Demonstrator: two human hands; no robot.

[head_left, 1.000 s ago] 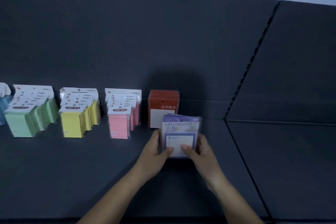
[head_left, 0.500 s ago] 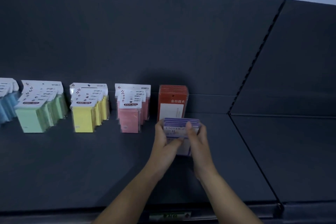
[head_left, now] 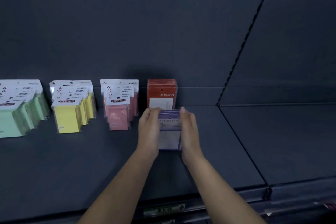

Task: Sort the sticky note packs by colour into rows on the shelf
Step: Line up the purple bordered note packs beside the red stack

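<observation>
Purple sticky note packs (head_left: 170,129) stand as a small stack in the lower middle of the frame, on the dark shelf (head_left: 72,169), just in front of the row of red packs (head_left: 161,92). The stack stands upright and leans a little; the front pack shows pale printing with large letters on its upper part. I cannot tell if the back of the stack touches the red row.

Both hands hold this stack from its sides. The left hand (head_left: 149,132) presses flat on the left edge, and its fingers (head_left: 153,112) curl over the top left corner. The right hand (head_left: 189,131) presses on the right edge, with its fingers (head_left: 182,110) at the top right corner. So both hands are closed on the purple stack, one from each side. Both forearms come in from the bottom edge of the frame.

To the left, the other rows stand against the back wall of the shelf: pink packs (head_left: 118,107) just left of the red ones, then yellow packs (head_left: 71,109), then green packs (head_left: 20,111) at the left edge of the frame, partly cut off. The rows are apart from each other, with bare shelf between them. The right part of the shelf, behind a dark seam (head_left: 240,136), carries nothing visible.
</observation>
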